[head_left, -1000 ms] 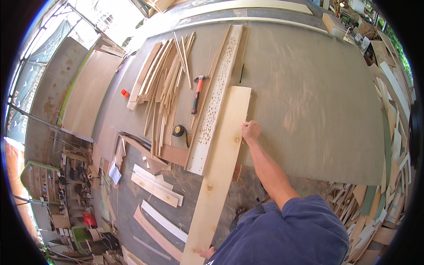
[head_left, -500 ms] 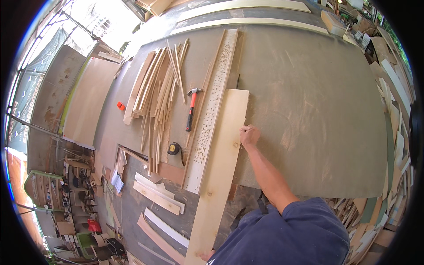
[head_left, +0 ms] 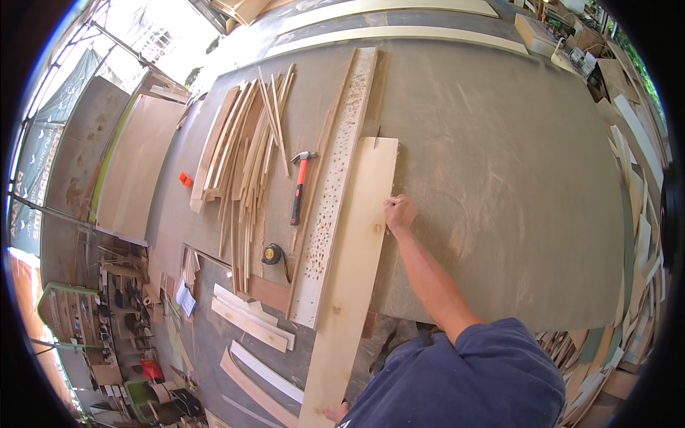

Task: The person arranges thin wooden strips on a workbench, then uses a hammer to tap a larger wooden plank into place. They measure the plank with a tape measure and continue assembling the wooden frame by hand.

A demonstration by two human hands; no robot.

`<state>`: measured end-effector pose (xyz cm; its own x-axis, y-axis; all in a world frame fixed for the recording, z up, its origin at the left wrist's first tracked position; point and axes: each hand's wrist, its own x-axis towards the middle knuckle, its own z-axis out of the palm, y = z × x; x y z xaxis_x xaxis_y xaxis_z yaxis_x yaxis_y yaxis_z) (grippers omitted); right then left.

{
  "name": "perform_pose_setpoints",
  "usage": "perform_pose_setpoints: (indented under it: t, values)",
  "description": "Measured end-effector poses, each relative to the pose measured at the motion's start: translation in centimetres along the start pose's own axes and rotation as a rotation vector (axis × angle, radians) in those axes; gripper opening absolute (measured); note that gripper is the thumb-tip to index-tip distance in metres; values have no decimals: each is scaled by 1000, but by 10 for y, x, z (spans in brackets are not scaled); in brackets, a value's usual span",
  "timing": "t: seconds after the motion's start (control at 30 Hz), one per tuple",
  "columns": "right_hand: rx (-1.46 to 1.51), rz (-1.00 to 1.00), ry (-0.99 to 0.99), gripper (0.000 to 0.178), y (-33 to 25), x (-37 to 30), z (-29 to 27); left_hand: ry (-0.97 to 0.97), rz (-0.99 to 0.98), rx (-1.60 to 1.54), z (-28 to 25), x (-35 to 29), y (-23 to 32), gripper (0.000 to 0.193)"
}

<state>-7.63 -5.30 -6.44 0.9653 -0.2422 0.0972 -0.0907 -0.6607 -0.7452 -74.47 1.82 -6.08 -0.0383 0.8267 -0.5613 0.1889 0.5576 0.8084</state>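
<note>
A long pale wooden plank [head_left: 357, 264] runs away from me, beside a white perforated strip [head_left: 337, 171] edged with wood. My right hand [head_left: 400, 212] is closed at the plank's right edge, fingertips curled against it. Low in the picture, my left hand [head_left: 335, 412] grips the same edge nearer to me; its thumb side is hidden. At the plank's far end a thin dark blade-like piece [head_left: 377, 133] stands up, overlapping the wood. Left of the strip lie a claw hammer [head_left: 299, 189] with a red and black handle and a tape measure [head_left: 272, 253].
Thin wood strips [head_left: 250, 164] are piled left of the hammer, near a small orange object [head_left: 185, 179]. Short offcuts [head_left: 253, 321] and curved pieces [head_left: 264, 374] lie nearer. Scrap wood [head_left: 635, 235] crowds the right side. Long boards [head_left: 399, 33] lie along the far edge.
The plank has slid away from me along the strip, so its far end now meets the dark blade-like piece. Both hands stay at its edge. The view has shifted slightly.
</note>
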Motion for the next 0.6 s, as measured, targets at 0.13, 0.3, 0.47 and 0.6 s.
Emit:
perform_pose_setpoints:
  t: [0.13, 0.3, 0.47, 0.6]
  values:
    - [-47, -31, -29, 16, 1, 25, 3, -51, 51, 51, 3, 5, -13, 46]
    - [-25, -21, -64, 20, -15, 48, -4, -63, 221, 18, 1, 12, -48, 46]
    - [-82, 95, -192, 20, -23, 76, 3, 133, -39, -639, 72, -6, -14, 27]
    - [0, 11, -18, 22, 2, 101, 12, 110, -312, -952, 107, -18, 12, 39]
